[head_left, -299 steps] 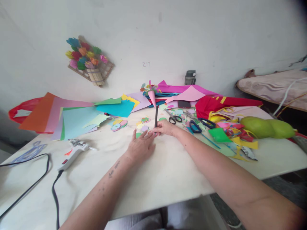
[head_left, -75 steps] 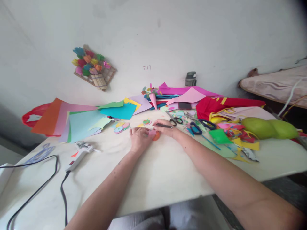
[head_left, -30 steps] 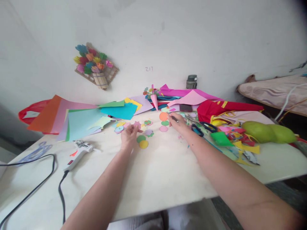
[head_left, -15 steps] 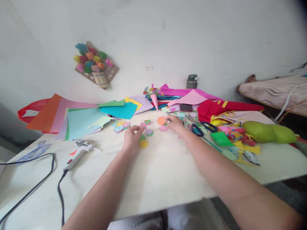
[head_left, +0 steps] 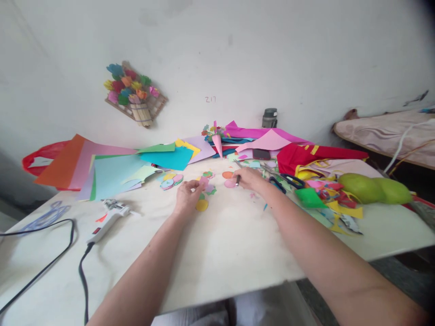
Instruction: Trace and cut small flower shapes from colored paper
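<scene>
My left hand pinches a small pink paper cutout between thumb and fingers. Below those fingers lies a yellow paper circle, and green-edged paper pieces are close by on the right. My right hand has its fingers closed at the edge of a pink paper circle; its fingertips are partly hidden. An orange paper circle lies just beyond. A small dark and shiny item shows at the right fingers; I cannot tell what it is.
A glue gun with a black cord lies on the left. Coloured paper sheets spread along the back left. Scissors, paper scraps and green fruit-like shapes are on the right. A pink paper cone stands at the back.
My right hand has shifted slightly down, from the orange circle to the pink one. My left hand stays nearly in place with its pink cutout. The view has shifted slightly.
</scene>
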### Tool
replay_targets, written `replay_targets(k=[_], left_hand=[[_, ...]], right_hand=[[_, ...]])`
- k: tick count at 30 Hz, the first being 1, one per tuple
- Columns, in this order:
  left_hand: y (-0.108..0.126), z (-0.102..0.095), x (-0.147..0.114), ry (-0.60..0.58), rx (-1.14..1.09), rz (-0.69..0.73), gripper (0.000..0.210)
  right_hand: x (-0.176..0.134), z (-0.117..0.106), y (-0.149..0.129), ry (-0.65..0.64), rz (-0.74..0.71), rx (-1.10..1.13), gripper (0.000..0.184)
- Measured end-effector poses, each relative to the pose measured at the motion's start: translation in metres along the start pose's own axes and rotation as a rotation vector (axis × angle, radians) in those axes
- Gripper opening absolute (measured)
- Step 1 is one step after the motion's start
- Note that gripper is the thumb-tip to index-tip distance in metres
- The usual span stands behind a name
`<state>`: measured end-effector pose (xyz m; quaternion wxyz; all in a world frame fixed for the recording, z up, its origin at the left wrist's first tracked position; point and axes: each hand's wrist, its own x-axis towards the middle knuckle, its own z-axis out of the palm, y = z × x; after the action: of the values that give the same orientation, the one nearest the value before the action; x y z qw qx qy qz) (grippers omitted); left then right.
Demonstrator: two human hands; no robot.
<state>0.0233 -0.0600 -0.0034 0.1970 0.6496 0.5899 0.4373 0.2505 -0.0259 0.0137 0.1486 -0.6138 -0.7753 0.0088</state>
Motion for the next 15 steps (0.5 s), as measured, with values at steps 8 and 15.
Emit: replay_targets(k=[8,15], left_hand=[[-0.001,0.002,0.000,-0.045,-0.034,0.071,0.026],[0.008,0.004,-0.003,-0.097,0.085,0.163,0.030]], right_hand=[[-0.010,-0.014,0.002,-0.317,-0.207,0.025,0.031],[-0.011,-0.023,-0.001,-0.222,-0.273,0.273,0.029]])
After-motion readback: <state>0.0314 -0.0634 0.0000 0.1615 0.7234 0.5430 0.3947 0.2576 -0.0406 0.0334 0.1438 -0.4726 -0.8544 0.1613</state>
